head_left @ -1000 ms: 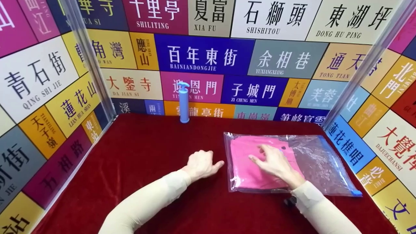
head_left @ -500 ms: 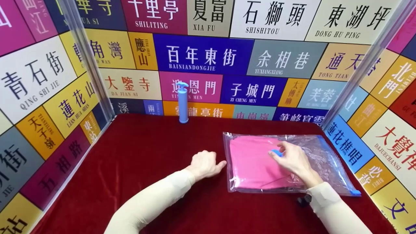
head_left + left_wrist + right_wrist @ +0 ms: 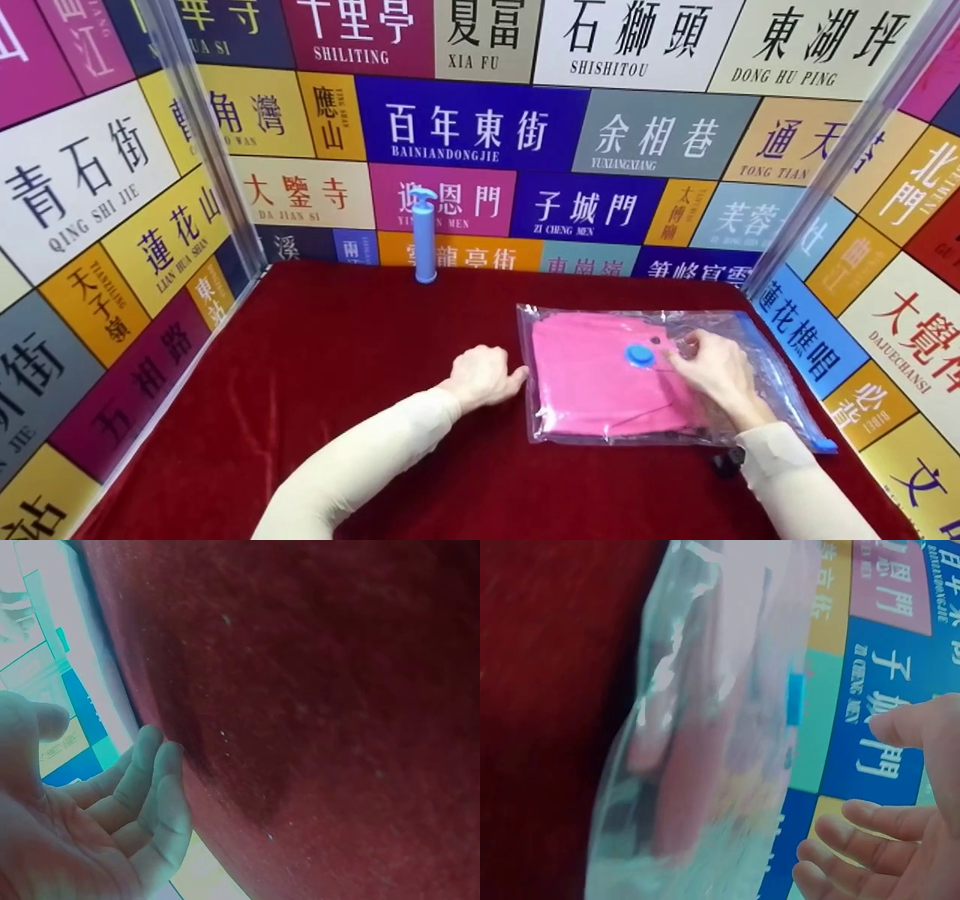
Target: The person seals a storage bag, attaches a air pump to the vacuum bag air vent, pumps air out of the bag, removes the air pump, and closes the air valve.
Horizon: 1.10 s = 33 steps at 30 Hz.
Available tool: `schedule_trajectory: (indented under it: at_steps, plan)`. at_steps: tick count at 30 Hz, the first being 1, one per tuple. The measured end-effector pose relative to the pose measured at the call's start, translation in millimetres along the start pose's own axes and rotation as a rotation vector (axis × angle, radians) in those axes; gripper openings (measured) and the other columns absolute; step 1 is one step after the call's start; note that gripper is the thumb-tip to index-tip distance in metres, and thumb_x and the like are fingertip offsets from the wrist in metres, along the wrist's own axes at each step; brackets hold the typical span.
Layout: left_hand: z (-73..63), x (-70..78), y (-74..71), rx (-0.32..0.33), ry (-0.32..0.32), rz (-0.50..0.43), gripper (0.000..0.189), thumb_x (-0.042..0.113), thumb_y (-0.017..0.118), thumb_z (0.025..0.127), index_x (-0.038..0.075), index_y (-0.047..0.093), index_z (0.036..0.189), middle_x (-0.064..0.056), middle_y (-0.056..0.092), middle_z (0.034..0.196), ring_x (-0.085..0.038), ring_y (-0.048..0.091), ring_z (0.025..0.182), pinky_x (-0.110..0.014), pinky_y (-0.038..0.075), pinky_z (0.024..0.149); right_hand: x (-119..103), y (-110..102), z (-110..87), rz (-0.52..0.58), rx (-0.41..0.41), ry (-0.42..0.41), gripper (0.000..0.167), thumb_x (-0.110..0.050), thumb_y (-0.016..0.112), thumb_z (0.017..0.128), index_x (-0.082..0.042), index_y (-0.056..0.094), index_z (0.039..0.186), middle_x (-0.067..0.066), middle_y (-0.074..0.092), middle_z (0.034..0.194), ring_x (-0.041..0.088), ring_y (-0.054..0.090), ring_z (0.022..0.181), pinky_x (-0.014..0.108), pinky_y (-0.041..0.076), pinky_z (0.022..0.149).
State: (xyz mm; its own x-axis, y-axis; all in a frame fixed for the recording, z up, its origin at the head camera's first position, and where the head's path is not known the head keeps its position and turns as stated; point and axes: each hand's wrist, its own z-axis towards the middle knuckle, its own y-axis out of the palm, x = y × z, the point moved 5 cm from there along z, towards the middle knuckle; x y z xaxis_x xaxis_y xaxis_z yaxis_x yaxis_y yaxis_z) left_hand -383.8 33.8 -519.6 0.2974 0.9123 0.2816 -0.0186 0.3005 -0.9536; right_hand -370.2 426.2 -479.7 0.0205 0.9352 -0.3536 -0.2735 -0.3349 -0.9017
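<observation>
A clear zip bag [image 3: 720,330] lies flat at the table's right side, with folded pink cloth [image 3: 585,375] inside. On its top sits a round blue valve cap [image 3: 640,355], which sticks up as a small blue block in the right wrist view. My right hand [image 3: 716,371] is just right of the cap, over the bag. Its thumb and fingers [image 3: 877,847] stand apart and hold nothing. By the bag's left edge is my left hand [image 3: 480,375], with loosely bent fingers [image 3: 142,802] and nothing in them.
A blue hand pump [image 3: 424,236] stands upright at the table's back edge. Dark red cloth [image 3: 337,330] covers the table. Panels with printed signs [image 3: 472,124] rise behind it and on both sides. The bag's blue zip slider [image 3: 823,445] is at the front right corner.
My right hand moved from over the pink cloth to the blue cap, then off it to the right. My left hand shifted slightly right, toward the bag.
</observation>
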Motion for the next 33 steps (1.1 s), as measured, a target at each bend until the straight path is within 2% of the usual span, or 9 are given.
schedule_trajectory:
  at_steps: [4, 8, 13, 16, 21, 24, 29, 33]
  plan:
    - [1.0, 3.5, -1.4, -0.003, -0.012, -0.023, 0.057, 0.061, 0.063, 0.105, 0.007, 0.079, 0.097, -0.018, 0.082, 0.097, -0.037, 0.082, 0.091, -0.052, 0.070, 0.072, 14, -3, 1.6, -0.014, 0.001, 0.026, 0.052, -0.046, 0.079, 0.098, -0.001, 0.077, 0.124, 0.028, 0.081, 0.108, 0.048, 0.076, 0.092, 0.057, 0.063, 0.071]
    - [2.2, 7.1, -1.1, 0.000, -0.009, -0.022, 0.055, 0.060, 0.063, 0.105, 0.008, 0.079, 0.096, -0.017, 0.082, 0.096, -0.036, 0.081, 0.090, -0.051, 0.070, 0.071, 30, -9, 3.0, -0.031, 0.015, 0.062, 0.050, -0.044, 0.078, 0.097, 0.001, 0.077, 0.119, 0.031, 0.080, 0.113, 0.053, 0.075, 0.099, 0.063, 0.063, 0.077]
    - [2.6, 10.3, 2.9, -0.013, -0.012, -0.041, 0.051, 0.057, 0.064, 0.103, 0.009, 0.079, 0.093, -0.016, 0.082, 0.096, -0.035, 0.082, 0.090, -0.051, 0.070, 0.070, 53, -15, 2.7, -0.056, 0.018, 0.122, 0.049, -0.046, 0.075, 0.099, -0.001, 0.077, 0.118, 0.033, 0.079, 0.116, 0.056, 0.074, 0.100, 0.055, 0.059, 0.064]
    - [2.5, 11.3, 3.8, -0.022, -0.022, -0.064, 0.048, 0.054, 0.064, 0.104, 0.009, 0.078, 0.091, -0.016, 0.083, 0.097, -0.035, 0.082, 0.092, -0.052, 0.070, 0.072, 68, -16, 1.3, -0.059, 0.020, 0.155, 0.047, -0.046, 0.075, 0.099, -0.001, 0.078, 0.110, 0.033, 0.080, 0.111, 0.055, 0.074, 0.094, 0.046, 0.052, 0.056]
    - [3.0, 13.2, 3.3, -0.032, -0.034, -0.133, 0.045, 0.050, 0.066, 0.104, 0.009, 0.077, 0.091, -0.017, 0.083, 0.099, -0.035, 0.082, 0.094, -0.051, 0.070, 0.077, 88, -17, -1.7, -0.064, 0.010, 0.208, 0.048, -0.048, 0.073, 0.099, 0.000, 0.076, 0.105, 0.032, 0.078, 0.102, 0.047, 0.071, 0.084, 0.039, 0.044, 0.051]
    - [2.7, 14.4, 3.5, -0.044, -0.037, -0.188, 0.042, 0.047, 0.068, 0.103, 0.010, 0.074, 0.084, -0.014, 0.082, 0.090, -0.032, 0.081, 0.084, -0.046, 0.069, 0.072, 99, -19, -2.8, -0.069, -0.004, 0.250, 0.052, -0.051, 0.073, 0.099, 0.000, 0.074, 0.105, 0.030, 0.075, 0.100, 0.044, 0.069, 0.082, 0.039, 0.044, 0.051]
    - [3.2, 15.3, 9.6, -0.120, -0.065, -0.335, 0.044, 0.039, 0.068, 0.104, 0.012, 0.069, 0.069, -0.006, 0.074, 0.059, -0.022, 0.075, 0.051, -0.034, 0.063, 0.051, 118, -23, -3.6, -0.088, -0.025, 0.308, 0.060, -0.058, 0.073, 0.099, 0.002, 0.070, 0.106, 0.031, 0.072, 0.101, 0.047, 0.067, 0.087, 0.045, 0.047, 0.055]
    - [6.2, 15.6, 15.4, -0.176, -0.096, -0.480, 0.043, 0.029, 0.065, 0.105, 0.011, 0.064, 0.067, -0.008, 0.072, 0.055, -0.019, 0.072, 0.044, -0.033, 0.061, 0.042, 131, -23, -3.7, -0.100, -0.059, 0.342, 0.066, -0.062, 0.072, 0.098, 0.004, 0.067, 0.103, 0.032, 0.069, 0.098, 0.047, 0.064, 0.084, 0.047, 0.049, 0.055]
